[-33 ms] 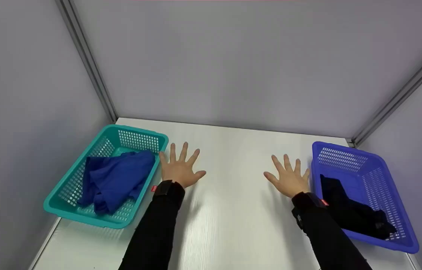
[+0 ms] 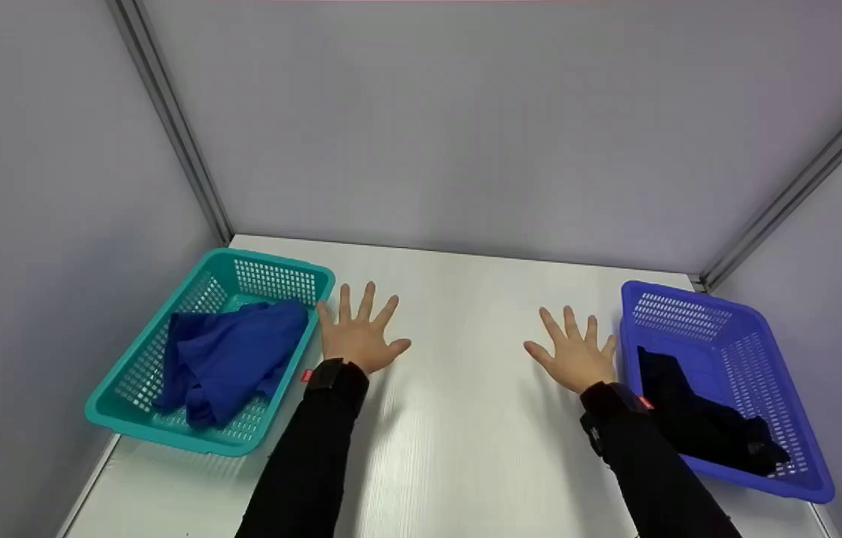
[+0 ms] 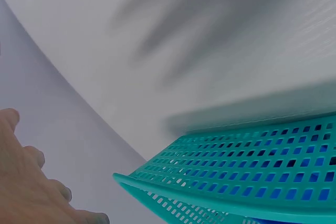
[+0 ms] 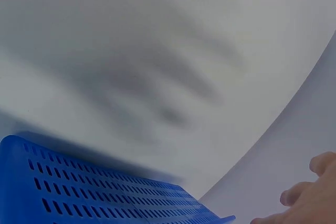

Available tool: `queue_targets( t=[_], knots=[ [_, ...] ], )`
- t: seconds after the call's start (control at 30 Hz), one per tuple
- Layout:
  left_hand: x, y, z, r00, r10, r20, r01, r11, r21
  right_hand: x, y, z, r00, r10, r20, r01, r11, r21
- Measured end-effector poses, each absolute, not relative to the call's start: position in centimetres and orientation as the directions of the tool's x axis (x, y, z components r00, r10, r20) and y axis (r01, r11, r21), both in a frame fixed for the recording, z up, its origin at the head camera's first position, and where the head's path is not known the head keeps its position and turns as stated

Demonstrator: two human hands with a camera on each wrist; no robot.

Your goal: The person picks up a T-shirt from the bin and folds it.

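My left hand (image 2: 358, 340) hovers over the table with its fingers spread, holding nothing. To its left stands a teal plastic basket (image 2: 103, 407), and a crumpled blue cloth (image 2: 237, 359) lies inside. The right hand (image 2: 577, 359) is likewise spread in the air, beside a blue-purple plastic basket (image 2: 802, 418). In that basket lies a bunched black cloth (image 2: 712, 422). The left wrist view shows the teal basket's side (image 3: 252, 161) near my left fingers (image 3: 37, 182). In the right wrist view, the other basket's side (image 4: 105, 187) appears close to my right fingers (image 4: 310, 198).
Both baskets stand on a white table (image 2: 450, 418), one near each side edge. Grey panels (image 2: 450, 134) enclose the back and both sides, with metal posts (image 2: 174, 119) at the corners. Shadows of the hands fall on the tabletop.
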State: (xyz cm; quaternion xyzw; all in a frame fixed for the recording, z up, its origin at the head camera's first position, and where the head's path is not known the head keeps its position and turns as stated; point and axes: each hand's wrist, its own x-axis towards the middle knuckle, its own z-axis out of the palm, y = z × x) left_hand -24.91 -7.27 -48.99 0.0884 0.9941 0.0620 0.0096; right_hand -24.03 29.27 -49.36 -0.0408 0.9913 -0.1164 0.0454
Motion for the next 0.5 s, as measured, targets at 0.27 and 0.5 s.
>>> queue_targets(
  t=[0.27,0.5],
  knots=[
    [-24.9,-7.3,-48.3,-0.983,0.182,0.019,0.183,0.977,0.110,-24.2,29.4,-49.2,-0.993,-0.101,-0.062,-0.081,0.963,-0.256],
    [-24.6,-7.7,-47.5,-0.972,0.230,0.035,0.233,0.965,0.119,-23.4,27.8,-49.8,-0.977,-0.212,0.008,-0.208,0.946,-0.248]
  ],
)
